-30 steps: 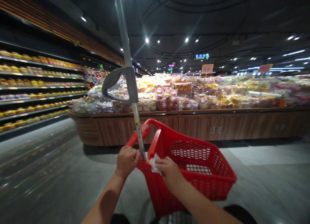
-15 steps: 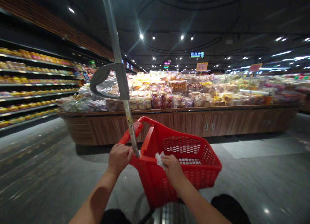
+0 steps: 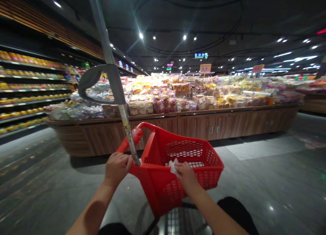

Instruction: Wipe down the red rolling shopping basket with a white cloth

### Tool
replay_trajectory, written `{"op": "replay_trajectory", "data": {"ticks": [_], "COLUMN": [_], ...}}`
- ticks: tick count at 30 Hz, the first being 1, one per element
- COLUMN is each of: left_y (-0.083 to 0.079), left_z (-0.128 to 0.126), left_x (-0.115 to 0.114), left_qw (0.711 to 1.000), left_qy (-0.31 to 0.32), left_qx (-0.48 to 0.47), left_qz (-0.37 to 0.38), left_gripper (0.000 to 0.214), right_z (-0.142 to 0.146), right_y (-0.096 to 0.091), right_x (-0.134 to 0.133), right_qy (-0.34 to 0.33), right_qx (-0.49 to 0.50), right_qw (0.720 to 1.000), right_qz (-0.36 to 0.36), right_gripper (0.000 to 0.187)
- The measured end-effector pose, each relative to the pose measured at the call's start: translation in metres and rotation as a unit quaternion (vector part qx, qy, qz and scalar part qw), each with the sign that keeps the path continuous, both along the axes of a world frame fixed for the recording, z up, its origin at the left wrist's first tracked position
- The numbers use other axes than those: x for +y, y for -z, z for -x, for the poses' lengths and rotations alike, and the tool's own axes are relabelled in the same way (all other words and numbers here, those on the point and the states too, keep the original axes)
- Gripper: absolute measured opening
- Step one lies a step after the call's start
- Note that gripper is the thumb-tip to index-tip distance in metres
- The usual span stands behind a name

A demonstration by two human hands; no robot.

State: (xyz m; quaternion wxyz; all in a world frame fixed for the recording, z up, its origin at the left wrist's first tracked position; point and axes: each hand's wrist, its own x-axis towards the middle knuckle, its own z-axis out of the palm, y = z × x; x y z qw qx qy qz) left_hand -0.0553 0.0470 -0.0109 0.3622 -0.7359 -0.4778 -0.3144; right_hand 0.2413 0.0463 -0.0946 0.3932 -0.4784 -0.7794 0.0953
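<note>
A red plastic shopping cart stands in front of me, its perforated basket reaching off to the right. My left hand is closed round the cart's red handle, close to the lower end of a metal pole. That pole is a crutch with a grey handgrip, leaning upright against the cart and tilted to the left. Pinched in my right hand is a crumpled white tissue, held at the near rim of the basket.
Beyond the cart runs a long wooden display counter heaped with bagged packaged foods. Shelves of yellow packages line the left wall. Price signs rise above the goods. Grey tiled floor extends to the right.
My right hand with the tissue has slid right along the basket's near rim. The view has shifted, so cart, crutch and left hand appear further left; the left hand keeps its grip.
</note>
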Motion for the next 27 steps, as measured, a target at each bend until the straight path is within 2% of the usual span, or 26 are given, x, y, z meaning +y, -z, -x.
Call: {"op": "replay_trajectory", "data": {"ticks": [3,5,7,11,13,16,21,24,27], "left_y": [0.0,0.0,0.0,0.0,0.0,0.001,-0.002,-0.005,0.001], "left_z": [-0.001,-0.003,-0.004,-0.002,0.0,0.001,0.001,0.0,-0.006], "left_x": [-0.001,-0.002,-0.003,-0.005,-0.006,-0.008,-0.01,-0.012,-0.026], "left_qw": [1.0,1.0,1.0,1.0,1.0,1.0,0.999,0.992,0.963], "left_qy": [-0.001,-0.003,-0.003,0.001,0.005,0.014,0.031,0.049,0.09], "left_qx": [0.001,-0.001,-0.003,-0.001,0.001,0.0,-0.027,-0.113,-0.255], "left_qz": [0.002,0.001,0.001,0.007,0.013,0.023,0.03,0.016,-0.019], "left_gripper": [0.032,0.03,0.03,0.032,0.033,0.032,0.029,0.022,0.019], "right_z": [-0.031,-0.032,-0.017,0.021,0.026,0.008,-0.029,-0.023,-0.005], "right_y": [0.011,0.011,0.007,-0.003,-0.004,0.002,0.013,0.007,-0.006], "right_x": [0.002,0.002,0.0,-0.004,-0.006,-0.007,-0.006,-0.012,-0.025], "right_qy": [0.053,0.07,0.066,0.013,-0.006,0.004,0.062,0.042,-0.016], "right_qx": [-0.001,0.004,0.013,0.03,0.03,0.034,0.057,0.089,0.136], "right_qw": [0.998,0.997,0.997,0.999,1.0,0.999,0.996,0.995,0.99], "right_qz": [0.027,0.029,0.024,-0.001,-0.007,0.0,0.034,0.03,0.025], "right_gripper": [0.027,0.029,0.031,0.032,0.033,0.031,0.029,0.029,0.031]}}
